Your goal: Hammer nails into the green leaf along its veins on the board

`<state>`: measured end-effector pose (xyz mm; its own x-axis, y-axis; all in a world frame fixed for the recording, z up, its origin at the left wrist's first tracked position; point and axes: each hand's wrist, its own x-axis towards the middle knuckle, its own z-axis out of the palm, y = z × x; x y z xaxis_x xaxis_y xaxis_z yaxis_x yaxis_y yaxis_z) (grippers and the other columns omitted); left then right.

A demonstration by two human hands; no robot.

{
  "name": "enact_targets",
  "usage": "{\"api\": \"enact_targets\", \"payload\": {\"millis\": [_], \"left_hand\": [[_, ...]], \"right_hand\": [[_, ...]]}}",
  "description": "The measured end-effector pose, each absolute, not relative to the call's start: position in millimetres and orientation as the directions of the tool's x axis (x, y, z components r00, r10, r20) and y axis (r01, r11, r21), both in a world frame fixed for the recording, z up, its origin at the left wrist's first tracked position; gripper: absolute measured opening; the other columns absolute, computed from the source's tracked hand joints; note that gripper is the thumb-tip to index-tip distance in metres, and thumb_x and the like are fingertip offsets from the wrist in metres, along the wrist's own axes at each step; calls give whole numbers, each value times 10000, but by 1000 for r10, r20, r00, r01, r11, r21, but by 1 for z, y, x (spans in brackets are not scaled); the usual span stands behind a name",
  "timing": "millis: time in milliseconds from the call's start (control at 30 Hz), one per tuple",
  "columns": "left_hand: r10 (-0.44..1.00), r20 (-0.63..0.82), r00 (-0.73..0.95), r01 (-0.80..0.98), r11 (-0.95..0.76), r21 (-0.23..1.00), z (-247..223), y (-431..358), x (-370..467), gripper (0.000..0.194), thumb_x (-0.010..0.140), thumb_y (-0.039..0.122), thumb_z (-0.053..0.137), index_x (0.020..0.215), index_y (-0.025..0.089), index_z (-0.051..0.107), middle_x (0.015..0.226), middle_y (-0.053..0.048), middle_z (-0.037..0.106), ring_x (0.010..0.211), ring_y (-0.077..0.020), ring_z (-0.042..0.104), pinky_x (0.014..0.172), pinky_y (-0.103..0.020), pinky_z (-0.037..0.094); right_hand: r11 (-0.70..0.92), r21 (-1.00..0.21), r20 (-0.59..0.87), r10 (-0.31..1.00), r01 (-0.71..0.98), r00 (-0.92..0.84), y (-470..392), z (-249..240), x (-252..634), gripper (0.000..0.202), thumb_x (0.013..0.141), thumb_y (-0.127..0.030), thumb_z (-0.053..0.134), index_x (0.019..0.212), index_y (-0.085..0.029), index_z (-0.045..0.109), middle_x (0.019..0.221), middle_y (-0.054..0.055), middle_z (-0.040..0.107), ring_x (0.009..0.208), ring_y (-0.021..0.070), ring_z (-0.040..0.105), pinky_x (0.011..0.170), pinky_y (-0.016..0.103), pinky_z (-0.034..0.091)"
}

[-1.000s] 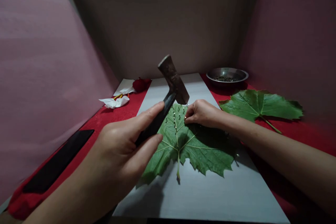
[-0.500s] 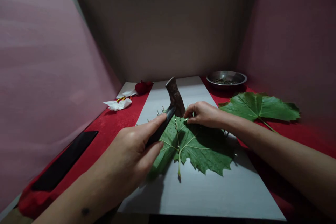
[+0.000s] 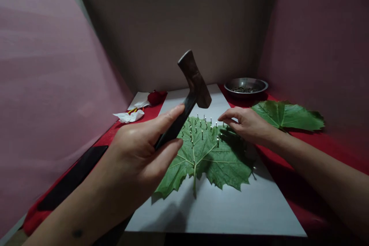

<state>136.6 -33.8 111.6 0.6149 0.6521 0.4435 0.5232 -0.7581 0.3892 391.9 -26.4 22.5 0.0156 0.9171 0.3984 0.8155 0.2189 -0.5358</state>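
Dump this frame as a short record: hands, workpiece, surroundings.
left hand: grips hammer by its handle, head apart from the nails
right hand: beside the nails, whether holding one unclear
workpiece: green leaf on white board, several nails standing in it
right side: metal bowl holding small pieces; second leaf on red cloth

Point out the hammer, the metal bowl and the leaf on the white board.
Hammer (image 3: 197, 83): head camera view, on its metal head.
Metal bowl (image 3: 246, 82): head camera view, on its far inner wall.
Center leaf (image 3: 208, 154): head camera view, mid-blade.
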Motion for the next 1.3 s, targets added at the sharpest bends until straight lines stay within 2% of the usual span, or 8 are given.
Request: {"api": "enact_targets", "payload": {"millis": [233, 533, 633, 767, 900, 1067, 1200, 1300], "left_hand": [[645, 140, 751, 607, -759, 236, 94, -24, 149, 497, 778, 145, 461, 1265, 163, 557, 761, -29, 709, 596, -130, 614, 529, -211, 455], [575, 495, 652, 527, -812, 250, 99, -41, 133, 504, 826, 217, 515, 1328, 194, 487, 1222, -66, 635, 1013, -190, 633, 848, -263, 500], [599, 299, 743, 566, -800, 197, 80, -32, 138, 487, 822, 190, 440, 1290, 80, 520, 942, -124, 722, 755, -205, 678, 626, -290, 542], [694, 129, 709, 649, -712, 267, 79, -22, 146, 507, 816, 167, 436, 1315, 103, 496, 876, -91, 721, 687, -175, 656, 600, -278, 523], [705, 253, 662, 616, -705, 352, 99, -30, 139, 486, 824, 225, 487, 1305, 159, 515, 980, -65, 716, 763, -171, 664, 667, -268, 534], [631, 490, 601, 573, -768, 285, 91, -41, 129, 506, 820, 230, 533, 1324, 211, 495, 1242, -67, 622, 1027, -209, 629, 895, -310, 495], [669, 238, 704, 643, -743, 188, 68, -31, 135, 502, 819, 178, 441, 1313, 118, 503, 965, -128, 716, 836, -222, 677, 735, -339, 545], [693, 185, 696, 670, -720, 178, 67, -27, 136, 508, 823, 183, 416, 1314, 72, 488, 929, -141, 713, 789, -225, 673, 664, -340, 544]], "right_hand": [[191, -533, 392, 919, 824, 41, -26, 21, 393, 264, 776, -83, 494, 871, -202, 710, 915, 38, 725, 840, 167, 661, 758, 287, 510], [207, -546, 462, 883, 812, 85, -23, 17, 394, 222, 807, -135, 502, 861, -203, 707, 915, 43, 725, 854, 165, 657, 798, 302, 501], [207, -562, 475, 873, 801, 108, -23, 16, 395, 236, 802, -140, 492, 885, -193, 707, 928, 50, 724, 861, 166, 655, 809, 311, 500], [209, -567, 467, 878, 797, 102, -25, 15, 392, 261, 798, -136, 474, 896, -191, 709, 945, 61, 721, 865, 174, 653, 816, 332, 500], [207, -571, 459, 883, 794, 100, -25, 13, 391, 267, 799, -138, 467, 888, -203, 710, 941, 61, 718, 868, 179, 653, 822, 338, 497], [196, -596, 460, 878, 779, 131, -23, 13, 394, 259, 809, -150, 465, 918, -174, 699, 950, 73, 715, 878, 177, 649, 828, 329, 495], [179, -595, 469, 869, 784, 157, -24, 14, 394, 246, 809, -162, 477, 915, -179, 698, 947, 68, 715, 882, 180, 650, 824, 324, 495], [181, -579, 469, 871, 795, 144, -25, 14, 393, 256, 802, -147, 469, 905, -188, 699, 944, 61, 715, 888, 179, 650, 831, 327, 492]]}}
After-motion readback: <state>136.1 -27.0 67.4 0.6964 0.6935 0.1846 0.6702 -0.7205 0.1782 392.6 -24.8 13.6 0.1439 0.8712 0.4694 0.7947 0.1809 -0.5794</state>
